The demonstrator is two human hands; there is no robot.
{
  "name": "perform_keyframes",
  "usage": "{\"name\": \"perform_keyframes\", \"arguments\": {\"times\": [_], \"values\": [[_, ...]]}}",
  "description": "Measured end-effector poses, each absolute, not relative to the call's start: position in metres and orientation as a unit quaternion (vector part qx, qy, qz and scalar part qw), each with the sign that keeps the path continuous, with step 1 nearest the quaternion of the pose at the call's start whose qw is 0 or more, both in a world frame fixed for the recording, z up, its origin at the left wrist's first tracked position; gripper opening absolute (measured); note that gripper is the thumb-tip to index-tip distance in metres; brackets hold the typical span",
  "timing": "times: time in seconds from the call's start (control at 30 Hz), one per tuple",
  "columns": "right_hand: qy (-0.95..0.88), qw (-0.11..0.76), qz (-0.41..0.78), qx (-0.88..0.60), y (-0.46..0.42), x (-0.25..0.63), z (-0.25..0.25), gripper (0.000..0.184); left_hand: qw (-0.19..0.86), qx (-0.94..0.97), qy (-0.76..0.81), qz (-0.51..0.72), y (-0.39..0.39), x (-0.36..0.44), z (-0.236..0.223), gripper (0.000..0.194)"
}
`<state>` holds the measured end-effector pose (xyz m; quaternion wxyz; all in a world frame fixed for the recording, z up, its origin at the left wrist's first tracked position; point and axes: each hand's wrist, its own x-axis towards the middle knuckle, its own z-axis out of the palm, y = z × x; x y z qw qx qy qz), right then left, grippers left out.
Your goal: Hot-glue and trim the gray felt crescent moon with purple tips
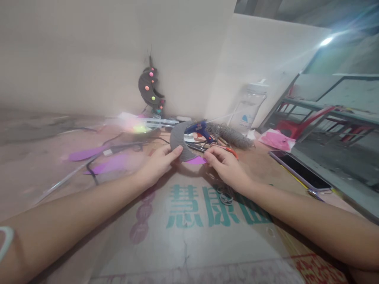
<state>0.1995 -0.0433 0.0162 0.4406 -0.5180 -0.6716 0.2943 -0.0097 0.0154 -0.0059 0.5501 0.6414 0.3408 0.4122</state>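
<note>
My left hand (160, 161) pinches the lower edge of a grey crescent-shaped piece (178, 141) that curves up and away from me. My right hand (223, 163) has its fingers closed on a purple paper piece (196, 160) at the crescent's lower tip. Both hands meet over a flat cardboard sheet (189, 232) printed with green characters. A blue glue gun (200, 129) lies just behind the crescent.
A dark crescent with coloured pom-poms (151, 90) leans in the wall corner. Grey yarn (227, 134), orange-handled scissors (231, 150), a clear bottle (248, 108), pink cloth (276, 140), a phone (300, 170), purple cut-outs (85, 154) and black cables (118, 148) surround the hands.
</note>
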Motion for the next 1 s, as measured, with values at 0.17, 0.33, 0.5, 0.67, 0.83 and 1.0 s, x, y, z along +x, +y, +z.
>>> {"name": "perform_keyframes", "arguments": {"times": [0.17,0.33,0.5,0.67,0.83,1.0], "values": [[-0.637,0.486,0.366,-0.473,-0.039,0.203,0.017,0.023,0.554,0.635,0.326,0.427,0.02,-0.009,-0.011,0.042],[-0.604,0.47,0.469,-0.441,-0.04,0.203,0.019,0.028,0.555,0.643,0.302,0.434,0.016,-0.007,-0.007,0.034],[-0.601,0.414,0.516,-0.447,-0.039,0.205,0.022,0.029,0.538,0.651,0.307,0.44,0.014,-0.006,-0.003,0.03],[-0.644,0.393,0.452,-0.475,-0.038,0.207,0.023,0.029,0.55,0.648,0.306,0.429,0.015,-0.007,-0.006,0.029],[-0.646,0.394,0.42,-0.501,-0.038,0.206,0.024,0.028,0.558,0.648,0.307,0.418,0.014,-0.007,-0.005,0.029],[-0.634,0.391,0.414,-0.523,-0.039,0.203,0.024,0.031,0.556,0.662,0.307,0.397,0.009,-0.006,0.001,0.031]]}}
